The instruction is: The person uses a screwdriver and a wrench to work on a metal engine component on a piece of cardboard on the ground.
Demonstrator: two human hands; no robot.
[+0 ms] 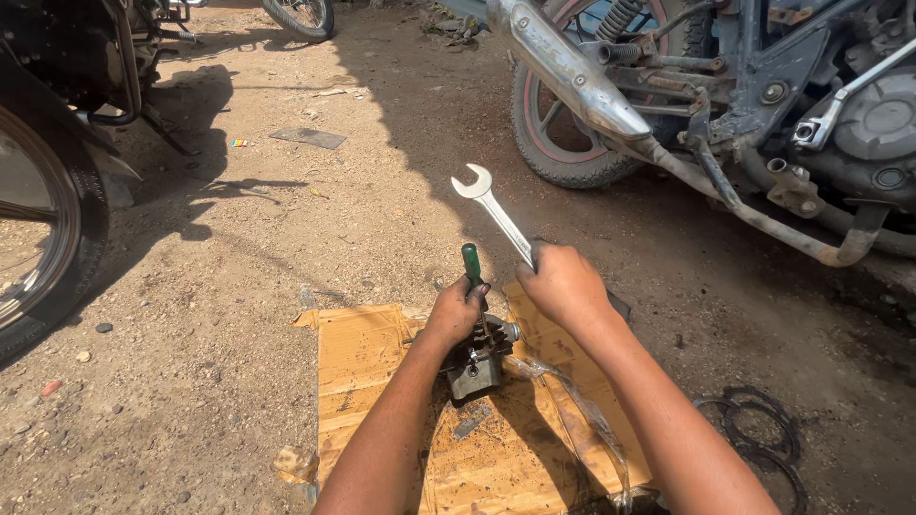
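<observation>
Ground: dusty dirt yard (239,286), cardboard sheet (363,362) under work.
Bikes: motorcycle (763,105) parked behind.
L hand (456,310): closed round green-handled screwdriver (471,262), over metal part (477,367).
R hand (563,284): gripped spanner (491,205) tight.

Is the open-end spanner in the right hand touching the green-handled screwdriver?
Apart. The head view shows the spanner rising from the right hand, with bare ground visible between it and the green-handled screwdriver in the left hand.
</observation>
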